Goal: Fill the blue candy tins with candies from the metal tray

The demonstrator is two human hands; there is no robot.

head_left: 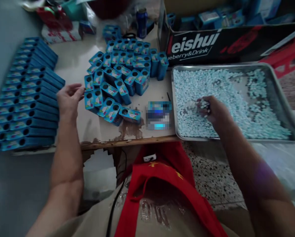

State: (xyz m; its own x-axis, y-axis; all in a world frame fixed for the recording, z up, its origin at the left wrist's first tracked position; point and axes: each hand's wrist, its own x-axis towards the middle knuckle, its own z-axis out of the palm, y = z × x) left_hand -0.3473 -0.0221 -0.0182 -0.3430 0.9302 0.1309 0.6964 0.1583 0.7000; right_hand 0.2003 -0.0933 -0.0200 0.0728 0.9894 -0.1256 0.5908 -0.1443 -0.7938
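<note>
My left hand (69, 95) is at the left edge of a cluster of small blue boxes with round holes in their tops. Its thumb and fingers come together at the left side of one small blue box (88, 83); how far they reach round it is hidden. My right hand (212, 110) is closed round some pale blue-white pellets (203, 104), low over the metal tray (280, 95). A layer of the same pellets (211, 82) covers most of this tray. Several boxes (129, 113) stand or lean between my hands.
Rows of blue boxes (36, 108) are stacked at the left. Behind the tray stands a black carton (191, 44) with more blue packs inside. A blue can (141, 23) stands at the back. The table's worn wooden edge (127, 141) runs before me; a pixelated patch lies beside the tray.
</note>
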